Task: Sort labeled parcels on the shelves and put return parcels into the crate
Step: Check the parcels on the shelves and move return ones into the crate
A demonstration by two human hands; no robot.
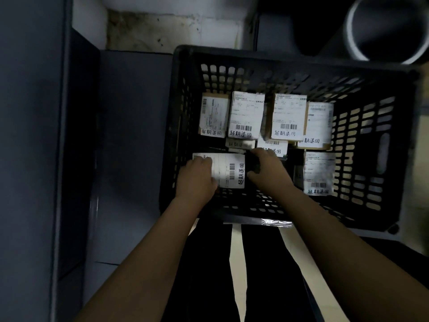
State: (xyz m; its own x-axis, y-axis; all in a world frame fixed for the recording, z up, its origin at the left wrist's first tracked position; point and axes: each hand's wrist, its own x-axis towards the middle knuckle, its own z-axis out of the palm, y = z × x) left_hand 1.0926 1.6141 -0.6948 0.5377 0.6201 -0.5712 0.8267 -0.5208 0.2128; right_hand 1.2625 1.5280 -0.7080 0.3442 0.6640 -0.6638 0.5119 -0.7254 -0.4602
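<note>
Both hands were on one parcel (229, 169), low in the near-left corner of the black slotted crate (362, 140). My left hand (197, 178) had its fingers curled over the label's left end, and my right hand (267, 167) was clamped round the dark right end. I saw dark wrapping and a white label with a barcode and handwritten black characters. Similar labelled parcels (246, 115) lay beyond it.

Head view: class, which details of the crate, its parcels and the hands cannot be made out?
1. Label print: too small and blurred in the head view.
2. Held parcel: both ends covered by the left hand and right hand.
3. Middle parcel: mostly under the back row of parcels.
4. Grey tube: blurred, cut off by the top edge.
5. Crate: near wall partly behind the forearms.
</note>
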